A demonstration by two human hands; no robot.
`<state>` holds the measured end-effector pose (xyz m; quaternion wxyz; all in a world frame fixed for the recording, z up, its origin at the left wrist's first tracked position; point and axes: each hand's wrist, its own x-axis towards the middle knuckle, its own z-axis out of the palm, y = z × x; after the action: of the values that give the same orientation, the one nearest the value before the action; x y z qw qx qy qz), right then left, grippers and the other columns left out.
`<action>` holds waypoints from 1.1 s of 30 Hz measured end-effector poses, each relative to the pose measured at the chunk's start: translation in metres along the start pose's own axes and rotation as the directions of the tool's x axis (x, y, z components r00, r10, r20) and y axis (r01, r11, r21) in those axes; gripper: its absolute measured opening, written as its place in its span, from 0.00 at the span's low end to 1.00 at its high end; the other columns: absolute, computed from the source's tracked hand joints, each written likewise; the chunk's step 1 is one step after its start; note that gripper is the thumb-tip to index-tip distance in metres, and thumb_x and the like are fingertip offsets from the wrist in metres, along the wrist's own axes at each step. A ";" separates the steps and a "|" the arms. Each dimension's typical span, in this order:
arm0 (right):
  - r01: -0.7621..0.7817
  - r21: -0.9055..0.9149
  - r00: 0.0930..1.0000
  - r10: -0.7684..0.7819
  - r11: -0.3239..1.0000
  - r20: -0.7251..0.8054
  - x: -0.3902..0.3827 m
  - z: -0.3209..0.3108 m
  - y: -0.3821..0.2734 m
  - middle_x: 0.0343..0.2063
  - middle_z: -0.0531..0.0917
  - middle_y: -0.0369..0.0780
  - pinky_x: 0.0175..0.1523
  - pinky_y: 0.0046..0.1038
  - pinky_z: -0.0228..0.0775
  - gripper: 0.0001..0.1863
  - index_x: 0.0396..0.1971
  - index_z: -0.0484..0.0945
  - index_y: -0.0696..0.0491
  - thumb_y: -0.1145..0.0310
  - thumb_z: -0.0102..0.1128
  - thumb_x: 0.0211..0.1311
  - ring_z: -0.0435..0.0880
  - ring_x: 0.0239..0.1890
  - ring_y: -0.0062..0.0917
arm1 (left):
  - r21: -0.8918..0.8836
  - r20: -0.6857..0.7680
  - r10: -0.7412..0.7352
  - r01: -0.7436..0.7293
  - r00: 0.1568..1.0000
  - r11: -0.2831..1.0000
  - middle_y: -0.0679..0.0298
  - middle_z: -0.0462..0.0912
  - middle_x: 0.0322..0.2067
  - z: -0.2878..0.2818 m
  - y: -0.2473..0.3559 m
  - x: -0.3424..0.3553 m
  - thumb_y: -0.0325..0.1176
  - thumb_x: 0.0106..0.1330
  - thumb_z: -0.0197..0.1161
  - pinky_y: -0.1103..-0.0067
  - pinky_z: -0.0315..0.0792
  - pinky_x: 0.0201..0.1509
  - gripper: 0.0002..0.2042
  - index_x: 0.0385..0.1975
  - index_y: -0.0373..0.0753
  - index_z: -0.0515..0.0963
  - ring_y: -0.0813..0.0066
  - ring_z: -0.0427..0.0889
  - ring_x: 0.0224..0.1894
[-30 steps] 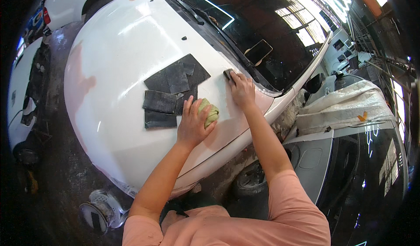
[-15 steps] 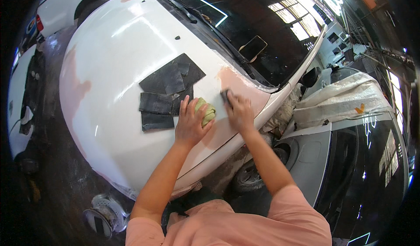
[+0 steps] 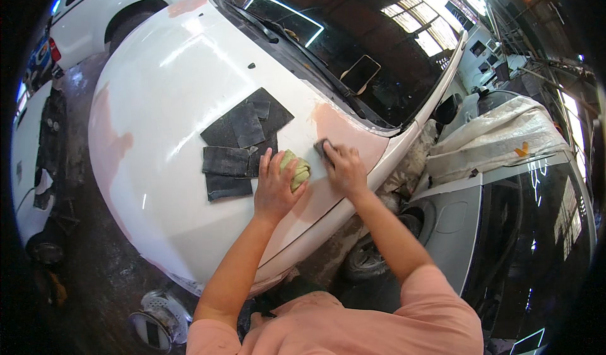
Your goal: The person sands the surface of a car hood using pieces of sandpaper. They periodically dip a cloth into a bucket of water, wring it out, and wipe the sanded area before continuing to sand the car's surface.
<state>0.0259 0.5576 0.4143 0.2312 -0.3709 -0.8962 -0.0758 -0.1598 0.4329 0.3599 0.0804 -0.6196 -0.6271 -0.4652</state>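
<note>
Both my hands are on the white car hood (image 3: pixel 170 108). My left hand (image 3: pixel 276 187) is closed on a bunched yellow-green cloth (image 3: pixel 298 168) resting on the hood. In my right hand (image 3: pixel 347 170) is a small dark sanding pad (image 3: pixel 322 150), pressed to the paint beside a pinkish filler patch (image 3: pixel 347 127). Several dark sheets of sandpaper (image 3: pixel 228 161) lie overlapped to the left of my left hand, close to its fingers.
The windshield (image 3: pixel 379 45) and wiper (image 3: pixel 315 61) lie beyond the hood. On the right stands a grey car (image 3: pixel 445 228) partly under a pale cover (image 3: pixel 499 131). A white vehicle (image 3: pixel 120 7) is at the far left. A metal stool-like object (image 3: pixel 158 320) stands at lower left.
My right hand and the sanding pad have shifted slightly on the hood, off the edge of the filler patch. The left hand stays on the cloth. The whole view has moved a little.
</note>
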 end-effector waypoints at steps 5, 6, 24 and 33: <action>-0.173 -0.095 0.982 0.164 0.980 -0.091 0.106 0.023 0.050 0.49 0.83 0.45 0.52 0.45 0.78 0.22 0.61 0.80 0.46 0.60 0.63 0.69 0.82 0.49 0.46 | -0.010 -0.010 0.046 -0.046 0.999 0.999 0.49 0.69 0.64 0.007 0.010 0.003 0.45 0.63 0.73 0.48 0.57 0.78 0.28 0.62 0.45 0.73 0.37 0.60 0.74; -0.126 -0.064 0.987 0.119 0.990 -0.105 0.094 0.031 0.041 0.49 0.83 0.45 0.52 0.44 0.78 0.22 0.62 0.80 0.45 0.60 0.63 0.69 0.82 0.48 0.46 | 0.000 -0.011 0.037 -0.037 0.999 0.999 0.49 0.69 0.64 0.005 0.005 0.001 0.45 0.63 0.73 0.48 0.57 0.78 0.28 0.62 0.45 0.73 0.37 0.60 0.74; 0.051 0.031 0.996 -0.053 0.998 0.067 0.012 -0.002 0.015 0.48 0.83 0.43 0.52 0.46 0.78 0.23 0.61 0.79 0.47 0.58 0.63 0.70 0.81 0.49 0.45 | 0.013 -0.010 -0.015 0.016 1.000 1.000 0.50 0.69 0.63 -0.001 0.000 0.000 0.44 0.61 0.74 0.50 0.59 0.78 0.29 0.62 0.45 0.73 0.37 0.60 0.73; 0.044 -0.003 0.999 -0.044 0.999 -0.033 0.019 0.016 0.010 0.50 0.84 0.43 0.53 0.45 0.79 0.25 0.63 0.81 0.43 0.60 0.68 0.65 0.82 0.48 0.47 | 0.023 -0.019 -0.011 0.012 1.000 1.000 0.49 0.69 0.64 -0.003 -0.005 0.000 0.43 0.60 0.75 0.50 0.59 0.78 0.30 0.62 0.45 0.72 0.37 0.59 0.74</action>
<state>0.0157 0.5816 0.4091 0.2439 -0.3502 -0.9001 -0.0878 -0.1651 0.4316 0.3591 0.0907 -0.6106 -0.6352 -0.4641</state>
